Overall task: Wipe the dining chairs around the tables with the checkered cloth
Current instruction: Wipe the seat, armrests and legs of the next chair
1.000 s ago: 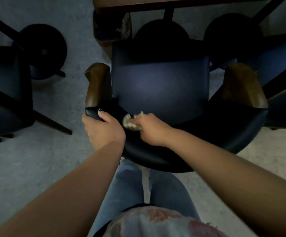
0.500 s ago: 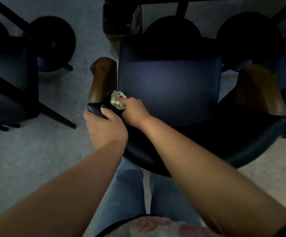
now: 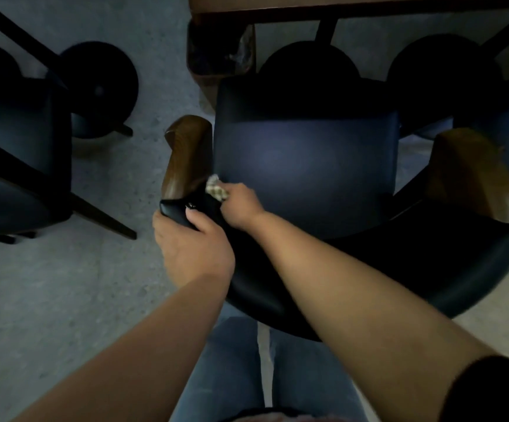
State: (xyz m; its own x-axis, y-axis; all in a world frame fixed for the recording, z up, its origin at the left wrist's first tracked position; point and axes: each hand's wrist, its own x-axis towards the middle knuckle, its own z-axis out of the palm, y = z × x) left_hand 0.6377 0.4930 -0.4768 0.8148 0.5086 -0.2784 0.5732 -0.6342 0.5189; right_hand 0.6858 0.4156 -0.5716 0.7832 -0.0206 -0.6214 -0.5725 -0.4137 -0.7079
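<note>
Dimly, bunched checkered cloth against navy chair.

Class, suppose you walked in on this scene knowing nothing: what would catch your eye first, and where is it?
First, the small pale checkered cloth, gripped by the right hand at the left rear corner of the dark blue chair. Next, the left hand gripping the left end of that chair's curved backrest. Then the two brown wooden armrests, standing out on either side of the seat.

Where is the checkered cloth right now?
Head view, left of centre: the checkered cloth is bunched in the right hand, beside the chair's left wooden armrest.
</note>
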